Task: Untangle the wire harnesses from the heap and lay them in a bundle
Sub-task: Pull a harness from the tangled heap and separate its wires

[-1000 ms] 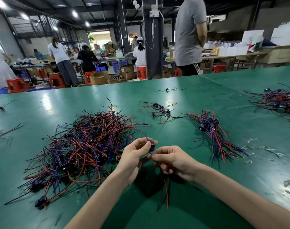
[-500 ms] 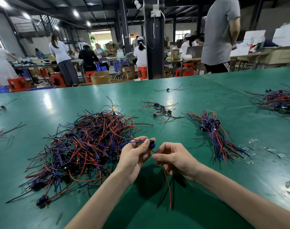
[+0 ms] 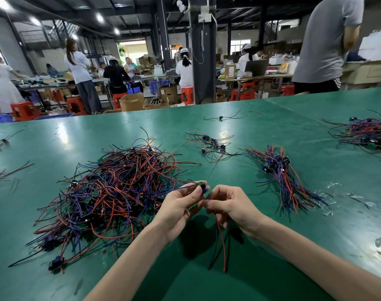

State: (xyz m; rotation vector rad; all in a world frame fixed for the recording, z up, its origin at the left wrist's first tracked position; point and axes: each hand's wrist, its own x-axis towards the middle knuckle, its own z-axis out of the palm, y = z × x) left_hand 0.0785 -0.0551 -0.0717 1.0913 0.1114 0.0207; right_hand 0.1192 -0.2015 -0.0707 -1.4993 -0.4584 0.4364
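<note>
1. Fingers (image 3: 194, 193) of the left hand (image 3: 176, 207) pinch the dark-blue connector (image 3: 203, 187) of one wire harness (image 3: 221, 240). Those of the right hand (image 3: 233, 205) are curled shut on its red and black leads just below the connector. Both hands are over the near part of the desk (image 3: 55, 144).
2. Work low over the green desk, so that a slipped harness is likely to land between the piles.
3. To the left of the hands lies the heap (image 3: 115, 192), a loose tangle of red, blue and black. A blue lead runs from the pinched connector back toward it, and I cannot tell whether its end is free. Draw it out slowly and away from the tangle. If other wires rise with it, stop and thread it back out rather than tug.
4. To the right, well apart from the heap, lies the bundle (image 3: 285, 181), with its connectors gathered at the far end and its leads fanned toward the person. The harness should probably go down the same way round.
5. Sliding the right fingers down the hanging leads would straighten them before laying.
6. No brand, label or writing is readable on the connector, wires or desk.
</note>
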